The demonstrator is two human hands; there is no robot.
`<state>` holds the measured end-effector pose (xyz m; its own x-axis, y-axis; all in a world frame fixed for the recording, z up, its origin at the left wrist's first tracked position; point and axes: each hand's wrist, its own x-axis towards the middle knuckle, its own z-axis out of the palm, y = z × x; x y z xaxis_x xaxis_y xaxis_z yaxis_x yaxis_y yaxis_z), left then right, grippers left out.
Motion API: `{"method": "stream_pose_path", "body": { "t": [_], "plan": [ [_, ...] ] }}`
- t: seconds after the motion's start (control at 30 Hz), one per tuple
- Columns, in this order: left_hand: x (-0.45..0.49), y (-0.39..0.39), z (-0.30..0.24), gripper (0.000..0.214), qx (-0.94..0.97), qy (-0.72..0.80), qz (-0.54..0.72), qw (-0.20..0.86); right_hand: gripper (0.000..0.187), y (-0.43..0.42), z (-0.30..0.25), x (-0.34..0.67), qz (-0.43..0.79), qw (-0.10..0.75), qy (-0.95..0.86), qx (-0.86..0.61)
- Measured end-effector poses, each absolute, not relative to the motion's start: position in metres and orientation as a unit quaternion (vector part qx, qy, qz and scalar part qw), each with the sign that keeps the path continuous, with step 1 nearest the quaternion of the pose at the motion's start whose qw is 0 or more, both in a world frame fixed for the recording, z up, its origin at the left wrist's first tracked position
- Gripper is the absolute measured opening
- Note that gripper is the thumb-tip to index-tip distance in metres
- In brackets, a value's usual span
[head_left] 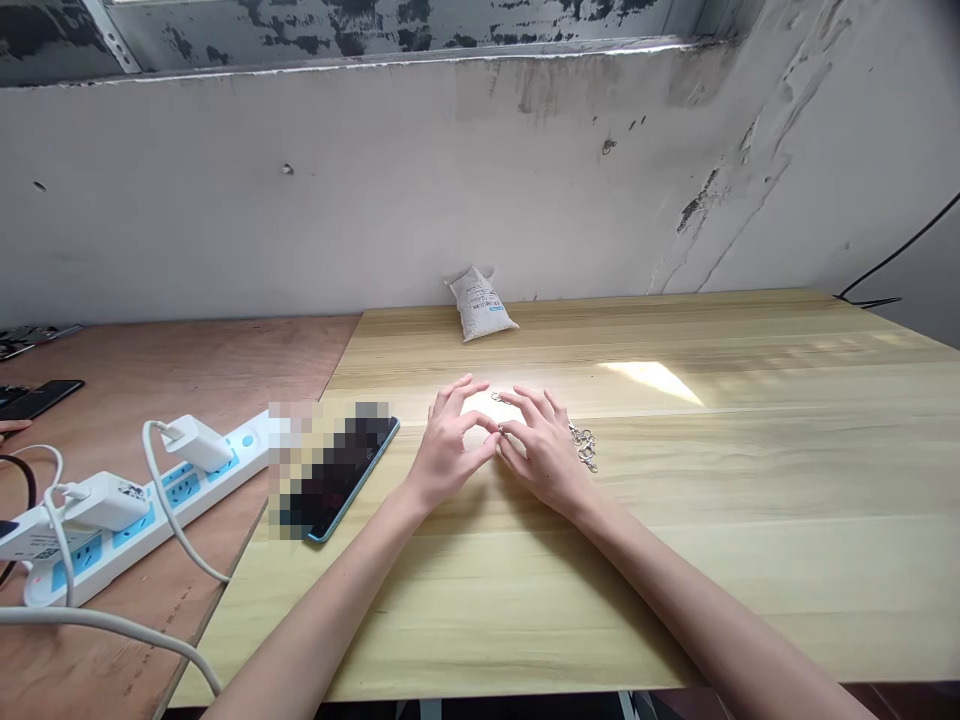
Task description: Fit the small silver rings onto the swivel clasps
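Observation:
My left hand and my right hand meet over the light wood table, thumbs and forefingers pinched together at one spot. Between those fingertips is a small metal link, too small to make out fully. The other fingers of both hands are raised and curved. A silver chain of loose rings lies on the table just right of my right hand. More silver links show beyond the fingertips; whether they join the chain is hidden under my right hand.
A phone, partly pixelated, lies left of my left hand. A white power strip with chargers and cables is farther left on the brown board. A small white packet rests near the wall. Another person's fingers show at the left edge.

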<state>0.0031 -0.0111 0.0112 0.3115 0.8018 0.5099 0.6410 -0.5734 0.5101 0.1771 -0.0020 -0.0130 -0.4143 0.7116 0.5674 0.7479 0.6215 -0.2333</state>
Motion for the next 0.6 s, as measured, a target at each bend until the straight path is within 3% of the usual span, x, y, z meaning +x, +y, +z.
{"method": "stream_pose_path", "body": {
  "t": [0.4,0.6],
  "plan": [
    [-0.0001,-0.0074,0.0054,0.005,0.792,0.442,0.406,0.114,0.021,-0.002,-0.0171,0.1742,0.012,0.333,-0.854,-0.398],
    [-0.0059,-0.0023,0.0084,0.015,0.725,0.49,0.408,0.258,0.021,-0.0006,-0.0131,0.1793,0.0,0.351,-0.855,-0.383]
  ]
}}
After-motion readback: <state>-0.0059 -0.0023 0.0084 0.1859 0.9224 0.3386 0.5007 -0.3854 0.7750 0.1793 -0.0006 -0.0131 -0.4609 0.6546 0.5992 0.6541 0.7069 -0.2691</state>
